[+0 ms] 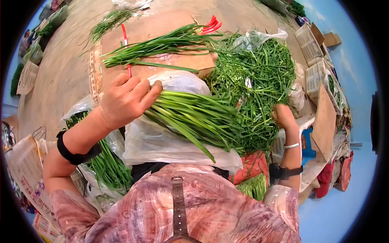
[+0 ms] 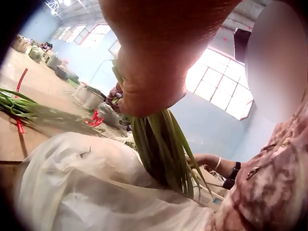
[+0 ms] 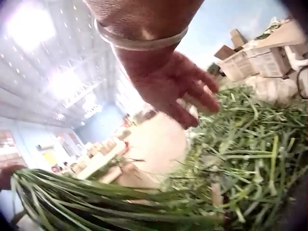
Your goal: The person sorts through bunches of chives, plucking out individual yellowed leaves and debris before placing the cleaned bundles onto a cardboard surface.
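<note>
My left hand grips a bunch of long, flat green leaves that look like garlic chives by one end. The loose ends fan to the right, over the white plastic sheet on my lap and toward a big heap of loose chive leaves. In the left wrist view the bunch hangs down below the fist. Beside the heap's right edge is my right hand; in the right wrist view its fingers are spread and loosely bent, with nothing held in them.
Ahead, another chive bunch lies on a cardboard-topped surface, across a red strip. Red ties sit at its far end. More chives stand by my left side. White crates line the right.
</note>
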Tool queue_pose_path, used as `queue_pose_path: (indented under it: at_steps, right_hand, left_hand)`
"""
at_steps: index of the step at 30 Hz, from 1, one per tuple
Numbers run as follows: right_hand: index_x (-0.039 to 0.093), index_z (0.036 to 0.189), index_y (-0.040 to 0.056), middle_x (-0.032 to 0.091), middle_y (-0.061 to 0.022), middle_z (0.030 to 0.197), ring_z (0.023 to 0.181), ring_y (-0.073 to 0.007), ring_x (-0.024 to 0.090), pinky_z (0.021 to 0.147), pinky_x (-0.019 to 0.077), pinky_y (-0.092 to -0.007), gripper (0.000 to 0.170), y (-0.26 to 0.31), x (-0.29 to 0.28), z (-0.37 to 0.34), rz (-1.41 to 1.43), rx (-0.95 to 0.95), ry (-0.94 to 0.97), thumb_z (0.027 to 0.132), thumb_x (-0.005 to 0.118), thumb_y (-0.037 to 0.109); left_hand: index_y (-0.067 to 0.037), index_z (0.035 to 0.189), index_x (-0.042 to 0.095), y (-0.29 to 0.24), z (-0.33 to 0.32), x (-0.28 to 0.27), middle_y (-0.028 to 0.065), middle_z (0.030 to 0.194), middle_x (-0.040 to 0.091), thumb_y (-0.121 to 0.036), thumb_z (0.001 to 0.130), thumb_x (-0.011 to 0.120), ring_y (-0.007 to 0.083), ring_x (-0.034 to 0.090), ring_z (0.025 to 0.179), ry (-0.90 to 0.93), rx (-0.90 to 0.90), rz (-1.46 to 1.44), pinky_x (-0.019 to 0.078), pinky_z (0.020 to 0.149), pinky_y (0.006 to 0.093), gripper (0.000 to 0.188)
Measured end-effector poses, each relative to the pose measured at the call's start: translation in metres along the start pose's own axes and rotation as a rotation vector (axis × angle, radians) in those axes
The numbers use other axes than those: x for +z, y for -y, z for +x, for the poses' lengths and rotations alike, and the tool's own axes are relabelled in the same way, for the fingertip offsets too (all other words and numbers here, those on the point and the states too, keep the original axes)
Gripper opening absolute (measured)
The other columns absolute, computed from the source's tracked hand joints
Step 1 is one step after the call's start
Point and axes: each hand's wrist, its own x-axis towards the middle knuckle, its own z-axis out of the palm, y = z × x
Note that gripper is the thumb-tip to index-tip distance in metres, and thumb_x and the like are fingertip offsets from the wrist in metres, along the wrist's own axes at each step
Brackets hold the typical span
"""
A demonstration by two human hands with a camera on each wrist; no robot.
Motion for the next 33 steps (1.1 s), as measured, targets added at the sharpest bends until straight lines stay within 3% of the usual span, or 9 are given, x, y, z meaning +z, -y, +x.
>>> queue_pose_path:
  at_steps: [4,6,10,12,18,23,26,28,33]
  right_hand:
    - [0.052,0.121,0.0011,0.054,-0.0212,0.119,0.111,-0.0322,0.052,0.092,0.0419,-0.0373,0.053,0.130,-0.084,-0.007,0.445,-0.460,-0.482,0.076,0.069,0.024]
    - [0.044,0.126,-0.0034,0.052,-0.0233,0.121,0.110,-0.0298,0.052,0.095,0.0404,-0.0348,0.073,0.195,-0.107,-0.011,0.723,-0.671,-0.399,0.069,0.076,0.030]
    - [0.022,0.133,-0.0110,0.051,-0.0320,0.107,0.100,-0.0447,0.051,0.088,0.0413,-0.0436,0.115,0.273,-0.068,-0.001,0.678,-0.824,-0.164,0.054,0.080,0.050]
    - [0.027,0.132,-0.0058,0.058,-0.0247,0.090,0.087,-0.0393,0.057,0.076,0.0458,-0.0429,0.110,0.283,-0.052,-0.009,0.629,-0.748,-0.327,0.049,0.084,0.041]
    - [0.033,0.133,0.0069,0.060,-0.0170,0.089,0.084,-0.0343,0.059,0.072,0.0463,-0.0405,0.094,0.301,-0.021,0.004,0.429,-0.541,-0.336,0.054,0.081,0.025]
    - [0.047,0.110,0.0063,0.061,-0.0199,0.084,0.079,-0.0397,0.059,0.067,0.0464,-0.0475,0.052,0.297,-0.039,0.010,0.513,-0.493,-0.267,0.063,0.070,0.011]
    - [0.048,0.107,0.0058,0.061,-0.0201,0.083,0.079,-0.0403,0.059,0.067,0.0461,-0.0473,0.049,0.292,-0.038,0.014,0.517,-0.484,-0.248,0.063,0.069,0.011]
    - [0.048,0.105,0.0049,0.061,-0.0203,0.082,0.079,-0.0408,0.059,0.067,0.0459,-0.0472,0.048,0.292,-0.036,0.017,0.510,-0.504,-0.272,0.063,0.069,0.011]
    - [0.048,0.105,0.0040,0.061,-0.0210,0.083,0.081,-0.0407,0.058,0.069,0.0456,-0.0470,0.048,0.298,-0.038,0.020,0.469,-0.511,-0.200,0.063,0.070,0.011]
  left_hand:
    - [-0.007,0.100,0.060,-0.001,0.014,-0.004,0.0009,0.073,0.049,-0.012,0.070,0.056,0.0143,0.049,0.063,-0.008,0.037,0.030,0.0354,0.058,0.0281,0.030]
    - [-0.008,0.097,0.060,-0.004,0.020,-0.005,0.0002,0.071,0.047,-0.014,0.070,0.057,0.0140,0.049,0.063,-0.025,0.050,0.068,0.0355,0.059,0.0282,0.028]
    - [-0.008,0.094,0.060,-0.005,0.015,-0.008,0.0003,0.070,0.047,-0.016,0.069,0.056,0.0139,0.050,0.064,-0.002,0.011,0.125,0.0361,0.059,0.0285,0.027]
    - [-0.008,0.092,0.060,-0.003,0.001,-0.004,-0.0001,0.068,0.046,-0.016,0.068,0.056,0.0140,0.051,0.065,0.028,-0.021,0.064,0.0368,0.059,0.0287,0.026]
    - [-0.011,0.073,0.053,0.001,-0.008,0.014,-0.0014,0.064,0.051,-0.018,0.063,0.056,0.0141,0.053,0.060,0.080,-0.134,0.094,0.0398,0.059,0.0276,0.013]
    - [-0.007,0.108,0.054,0.032,-0.015,-0.009,0.0064,0.086,0.057,-0.019,0.066,0.064,0.0225,0.057,0.082,0.116,-0.191,-0.226,0.0418,0.074,0.0336,0.045]
    - [-0.007,0.128,0.047,0.059,-0.030,-0.018,0.0141,0.116,0.056,-0.023,0.064,0.074,0.0273,0.052,0.108,0.147,-0.373,-0.677,0.0396,0.090,0.0374,0.071]
    - [-0.008,0.130,0.045,0.065,-0.043,-0.018,0.0120,0.122,0.055,-0.022,0.068,0.075,0.0234,0.051,0.113,-0.201,-0.695,-1.221,0.0385,0.092,0.0367,0.071]
    - [-0.007,0.122,0.054,0.056,-0.032,-0.001,0.0061,0.109,0.062,-0.008,0.072,0.072,0.0183,0.056,0.104,-0.208,-0.507,-0.887,0.0434,0.088,0.0324,0.053]
